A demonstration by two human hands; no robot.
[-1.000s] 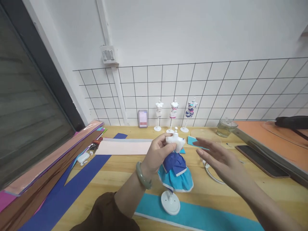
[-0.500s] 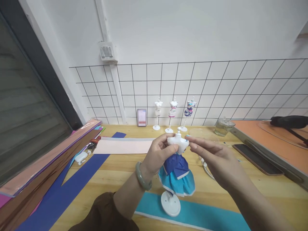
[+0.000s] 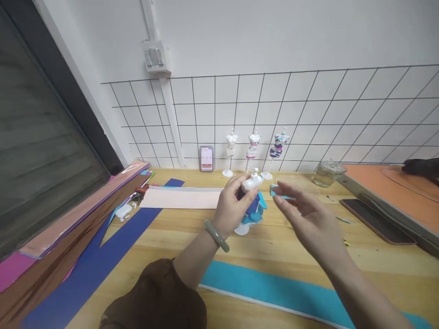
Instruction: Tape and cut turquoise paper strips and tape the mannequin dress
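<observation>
My left hand (image 3: 233, 201), with a green bangle at the wrist, grips a small white mannequin (image 3: 252, 183) by its upper body. A blue and turquoise paper dress (image 3: 254, 214) hangs on the mannequin, partly behind my fingers. The mannequin's round white base (image 3: 242, 229) shows below the skirt. To the right, my right hand (image 3: 308, 217) is apart from the mannequin, its fingers spread and somewhat blurred. A small light-blue piece (image 3: 279, 192) shows just beside its fingertips. Nearer me, a long turquoise paper strip (image 3: 267, 288) lies on the wooden table (image 3: 185, 242).
Three small mannequins (image 3: 231, 145) and an upright phone (image 3: 206, 159) stand along the wall. Pink (image 3: 181, 198) and dark blue strips (image 3: 103, 269) and stacked papers lie left, beside a white earbud case (image 3: 123, 211). A glass jar (image 3: 328, 173) and dark phone (image 3: 375, 220) are right.
The mannequin has moved away from me, off the turquoise strip, and turned in my left hand. My right hand has come away from its shoulder. The view has shifted slightly.
</observation>
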